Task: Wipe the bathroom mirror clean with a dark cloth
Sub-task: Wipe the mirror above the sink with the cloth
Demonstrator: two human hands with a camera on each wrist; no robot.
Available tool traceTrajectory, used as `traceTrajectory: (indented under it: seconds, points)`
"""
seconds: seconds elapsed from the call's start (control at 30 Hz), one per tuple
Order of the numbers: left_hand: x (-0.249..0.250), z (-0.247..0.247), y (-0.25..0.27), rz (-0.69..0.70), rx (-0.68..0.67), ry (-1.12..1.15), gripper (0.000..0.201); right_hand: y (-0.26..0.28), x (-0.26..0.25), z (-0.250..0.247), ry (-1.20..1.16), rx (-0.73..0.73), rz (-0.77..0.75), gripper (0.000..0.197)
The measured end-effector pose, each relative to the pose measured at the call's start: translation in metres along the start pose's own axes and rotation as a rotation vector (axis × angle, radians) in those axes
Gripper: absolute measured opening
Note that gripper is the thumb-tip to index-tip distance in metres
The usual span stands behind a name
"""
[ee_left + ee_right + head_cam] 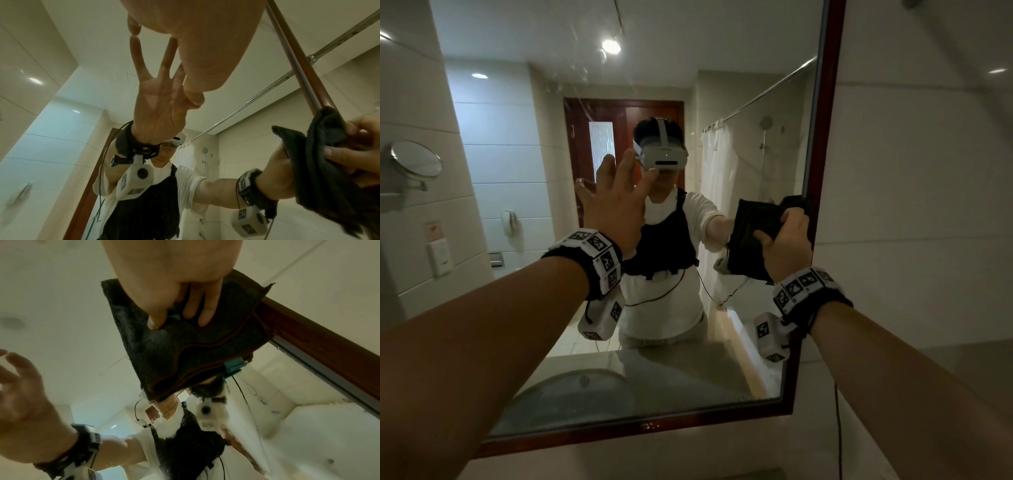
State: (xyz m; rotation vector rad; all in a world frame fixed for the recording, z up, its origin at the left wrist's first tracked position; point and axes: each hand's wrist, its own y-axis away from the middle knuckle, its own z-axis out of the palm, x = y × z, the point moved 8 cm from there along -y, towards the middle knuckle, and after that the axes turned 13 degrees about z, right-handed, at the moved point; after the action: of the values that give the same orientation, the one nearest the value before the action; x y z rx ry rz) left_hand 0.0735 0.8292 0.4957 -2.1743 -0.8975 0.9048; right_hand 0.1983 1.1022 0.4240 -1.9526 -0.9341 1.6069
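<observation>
The bathroom mirror (524, 171) has a dark red wooden frame (822, 171). Faint streaks and spots show on its upper glass (582, 75). My right hand (787, 236) grips a folded dark cloth (753, 233) and holds it on the glass beside the right frame edge. In the right wrist view its fingers (197, 308) curl over the cloth (185, 345), next to the frame (320, 340). My left hand (619, 192) is raised with fingers spread and straight, its fingertips on the glass. In the left wrist view a fingertip (133, 24) meets its reflection.
A round magnifying mirror (416, 159) on an arm sticks out from the tiled wall at left, with a wall switch plate (440, 251) below it. Tiled wall (928, 205) lies right of the frame. A black cable (837, 428) hangs from my right wrist.
</observation>
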Motion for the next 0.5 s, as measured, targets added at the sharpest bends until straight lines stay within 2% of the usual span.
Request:
traceTrajectory:
  seconds: [0.17,0.3,0.4,0.5]
  points:
    - [0.0,0.001,0.0,0.0,0.002,0.006,0.102,0.001,0.005,0.0,-0.065,0.005,0.013,0.049]
    - [0.0,0.001,0.001,0.002,-0.005,0.017,0.102,0.003,0.005,0.007,0.006,-0.106,-0.076,0.062]
    - [0.001,0.0,0.001,0.003,-0.008,0.024,0.102,0.008,0.01,0.01,0.147,-0.146,-0.142,0.079]
    - [0.001,-0.004,0.0,0.003,-0.006,0.019,0.102,0.015,0.012,0.015,0.304,-0.11,-0.123,0.083]
